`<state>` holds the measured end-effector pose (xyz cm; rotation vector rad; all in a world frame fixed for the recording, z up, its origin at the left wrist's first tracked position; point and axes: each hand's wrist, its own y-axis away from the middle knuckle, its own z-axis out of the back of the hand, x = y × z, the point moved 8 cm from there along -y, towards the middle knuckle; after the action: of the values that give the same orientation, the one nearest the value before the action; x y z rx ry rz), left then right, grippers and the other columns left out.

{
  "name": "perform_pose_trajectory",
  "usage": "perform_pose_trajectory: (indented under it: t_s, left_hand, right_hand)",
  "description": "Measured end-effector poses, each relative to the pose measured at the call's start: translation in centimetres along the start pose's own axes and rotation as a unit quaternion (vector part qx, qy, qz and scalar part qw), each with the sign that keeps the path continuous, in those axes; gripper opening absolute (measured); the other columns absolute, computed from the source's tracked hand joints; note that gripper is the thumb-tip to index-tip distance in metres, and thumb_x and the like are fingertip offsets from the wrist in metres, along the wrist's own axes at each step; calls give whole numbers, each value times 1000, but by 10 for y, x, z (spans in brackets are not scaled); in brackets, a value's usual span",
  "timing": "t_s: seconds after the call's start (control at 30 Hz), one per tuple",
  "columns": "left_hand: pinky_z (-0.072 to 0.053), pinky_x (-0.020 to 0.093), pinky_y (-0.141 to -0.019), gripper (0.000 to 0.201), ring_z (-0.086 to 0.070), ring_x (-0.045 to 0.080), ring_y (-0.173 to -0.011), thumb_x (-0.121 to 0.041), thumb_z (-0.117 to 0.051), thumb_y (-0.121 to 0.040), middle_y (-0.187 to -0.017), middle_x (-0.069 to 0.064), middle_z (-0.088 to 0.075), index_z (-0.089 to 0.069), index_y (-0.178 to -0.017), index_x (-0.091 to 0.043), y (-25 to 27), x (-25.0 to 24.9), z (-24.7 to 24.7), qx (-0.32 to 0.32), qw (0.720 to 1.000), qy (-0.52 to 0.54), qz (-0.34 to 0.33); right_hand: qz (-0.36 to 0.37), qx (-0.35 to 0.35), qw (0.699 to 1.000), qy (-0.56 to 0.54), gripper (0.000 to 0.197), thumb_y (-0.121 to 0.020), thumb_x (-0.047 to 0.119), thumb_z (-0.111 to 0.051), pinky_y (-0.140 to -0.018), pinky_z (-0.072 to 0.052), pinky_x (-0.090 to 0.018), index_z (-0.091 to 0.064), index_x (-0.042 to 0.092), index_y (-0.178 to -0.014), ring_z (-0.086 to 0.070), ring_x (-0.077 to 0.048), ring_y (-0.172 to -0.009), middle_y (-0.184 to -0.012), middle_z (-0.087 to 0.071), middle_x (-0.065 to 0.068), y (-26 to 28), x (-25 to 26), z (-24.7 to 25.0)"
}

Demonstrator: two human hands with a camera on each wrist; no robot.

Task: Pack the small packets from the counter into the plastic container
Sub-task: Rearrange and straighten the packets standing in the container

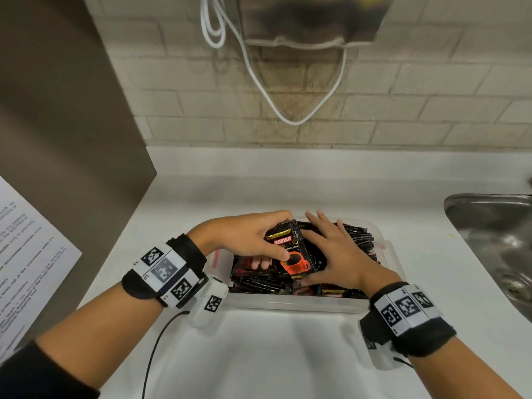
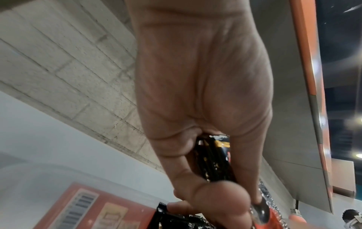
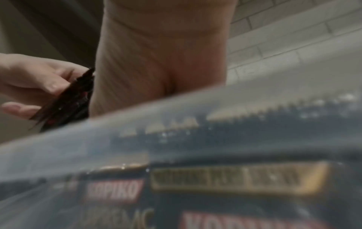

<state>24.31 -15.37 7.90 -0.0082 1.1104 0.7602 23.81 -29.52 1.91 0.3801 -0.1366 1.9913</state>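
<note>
My left hand pinches a small stack of packets between thumb and curled fingers, held upright over the plastic container so I can slot them in edgewise. My right hand lies flat, fingers straight, its grip holding nothing, pressing the packed rows toward the far right to keep a gap open. The container sits on the white table, left of the sink. The front packet reads "KOPIKO" above a red coffee cup.

black Kopiko packets | heaped inside clear plastic container
</note>
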Motion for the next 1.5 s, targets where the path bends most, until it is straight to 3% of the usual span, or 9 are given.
perform_pose_trajectory:
  t_s: [0.17, 0.27, 0.4, 0.57, 0.77, 0.9, 1.07, 1.23, 1.5]
  left_hand:
    - [-55, 30, -56, 40, -64, 21, -66, -14, -67, -94, -94, 11, -69, -45, -117, -39, -7, -2, -23, 26, 999, 6, -21]
    - [-56, 30, -58, 34, -65, 15, -67, -16, -68, -94, -100, 3, -64, -47, -118, -24, -14, -1, -36, 6, 999, -46, -29]
    - [-50, 44, -80, 29, -57, 23, -89, -27, -66, -94, -102, 4, -55, -43, -108, -16, -21, -5, -49, -49, 973, -219, -49]
    - [-42, 35, -70, 31, -48, 19, -89, -24, -58, -96, -105, 2, -42, -36, -117, -17, -28, -2, -75, -72, 930, -359, -42]
    - [-43, 40, -86, 21, -40, 15, -84, -31, -37, -103, -98, -5, -31, -39, -108, -12, -27, 7, -76, 41, 975, -218, 33]
    - [-44, 32, -81, 15, -51, 15, -89, -22, -48, -101, -100, -7, -53, -50, -115, -17, -24, -5, -66, 2, 968, -247, -43]
    - [-50, 29, -78, 12, -60, 9, -83, -26, -60, -97, -97, -4, -68, -66, -106, -20, -23, -3, -64, -49, 967, -241, -67]
    - [-54, 22, -81, 26, -64, 4, -87, -30, -70, -91, -109, -10, -57, -69, -116, -24, -19, 4, -50, -25, 981, -186, -56]
    - [-51, 15, -70, 8, -64, 1, -74, -22, -81, -82, -81, -9, -72, -75, -85, -18, -27, 13, -49, -117, 986, -93, -69]
  right_hand:
    - [-14, -35, 999, -14, 95, -76, 55, -75, -119, 9, -49, -23, 37, -154, 13, -23, -152, -166, -1, -4, 2, -7, 1]
    - [-16, -34, 999, -22, 94, -77, 49, -76, -119, 10, -47, -24, 36, -154, 12, -23, -152, -166, -3, -5, 2, -7, 1]
    - [-22, -34, 999, -23, 92, -78, 30, -78, -118, 12, -41, -25, 36, -154, 11, -23, -152, -165, -3, -5, 3, -7, 1]
    - [-23, -34, 998, -42, 96, -72, 0, -66, -121, 10, -44, -28, 34, -153, 9, -24, -152, -165, -6, -8, 3, -7, 2]
    - [-12, -33, 999, -22, 92, -77, 14, -73, -121, 8, -44, -27, 33, -154, 8, -24, -152, -165, -6, -7, 4, -7, 0]
    - [-5, -51, 997, -60, 80, -84, 37, -73, -122, 8, -41, -32, 35, -152, 6, -21, -153, -165, -10, -6, 7, -5, 5]
    - [-23, -2, 989, -148, 78, -79, 38, -80, -124, 5, -43, -41, 34, -147, 4, -15, -152, -164, -16, 0, 10, -4, 14]
    - [-40, -32, 976, -211, 53, -92, 41, -64, -125, -2, -42, -47, 37, -142, -1, -4, -151, -161, -24, 9, 15, 0, 31]
    - [-2, -59, 982, -177, 45, -106, 34, -33, -124, 2, -43, -34, 29, -152, 2, -11, -152, -164, -17, 3, 14, 29, 16]
